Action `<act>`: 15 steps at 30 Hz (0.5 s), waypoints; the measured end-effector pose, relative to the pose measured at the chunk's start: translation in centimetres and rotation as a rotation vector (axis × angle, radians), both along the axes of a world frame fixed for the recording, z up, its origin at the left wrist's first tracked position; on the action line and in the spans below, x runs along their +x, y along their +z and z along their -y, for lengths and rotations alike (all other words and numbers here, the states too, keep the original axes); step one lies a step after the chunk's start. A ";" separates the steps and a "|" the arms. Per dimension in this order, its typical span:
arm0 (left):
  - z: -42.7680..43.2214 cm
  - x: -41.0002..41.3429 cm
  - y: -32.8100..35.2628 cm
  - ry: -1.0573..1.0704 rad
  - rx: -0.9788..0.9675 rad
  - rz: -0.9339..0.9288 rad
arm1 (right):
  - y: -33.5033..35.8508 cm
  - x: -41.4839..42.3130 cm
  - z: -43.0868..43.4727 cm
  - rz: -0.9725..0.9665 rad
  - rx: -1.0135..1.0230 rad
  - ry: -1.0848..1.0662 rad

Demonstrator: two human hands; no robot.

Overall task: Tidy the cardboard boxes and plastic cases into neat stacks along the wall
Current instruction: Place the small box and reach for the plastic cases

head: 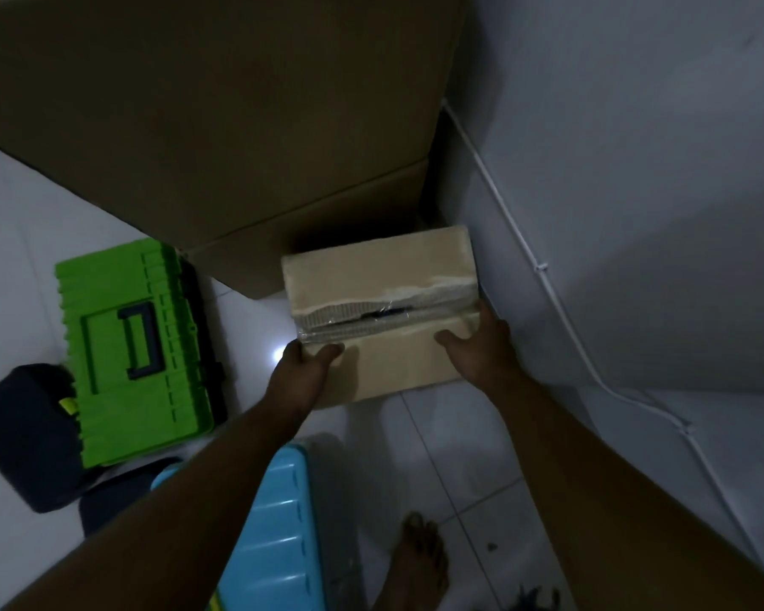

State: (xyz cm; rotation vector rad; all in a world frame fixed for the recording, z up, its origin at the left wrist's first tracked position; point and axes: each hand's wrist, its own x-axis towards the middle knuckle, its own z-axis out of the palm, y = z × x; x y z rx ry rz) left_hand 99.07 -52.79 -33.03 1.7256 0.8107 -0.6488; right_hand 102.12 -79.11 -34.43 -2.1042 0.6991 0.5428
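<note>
The large brown cardboard box [221, 125] stands closed against the wall. Just in front of its right corner sits a small tan cardboard box [371, 266], its taped top seam torn and gaping, with the corrugated edges showing; the left hand [303, 372] and right hand [481, 346] grip its near corners. Left of the large box's front lies a bright green plastic toolbox [120, 346], its dark handle flat on top. A dark case [23, 434] touches the toolbox's far side, and a light blue ribbed plastic case [283, 513] lies well in front
</note>
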 end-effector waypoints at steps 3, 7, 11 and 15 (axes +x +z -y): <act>-0.8 1.7 -1.3 -0.004 -0.136 -0.135 | -1.0 2.1 0.2 0.020 -0.042 -0.032; -0.8 1.6 -2.7 -0.012 -0.335 -0.244 | -2.4 1.4 -0.2 0.135 -0.124 -0.244; 0.2 1.4 -4.1 0.194 -0.359 -0.224 | -3.1 0.2 -2.8 0.023 0.075 -0.644; 1.2 1.6 -3.4 0.155 -0.449 -0.234 | -3.3 1.5 -2.7 0.012 0.281 -0.646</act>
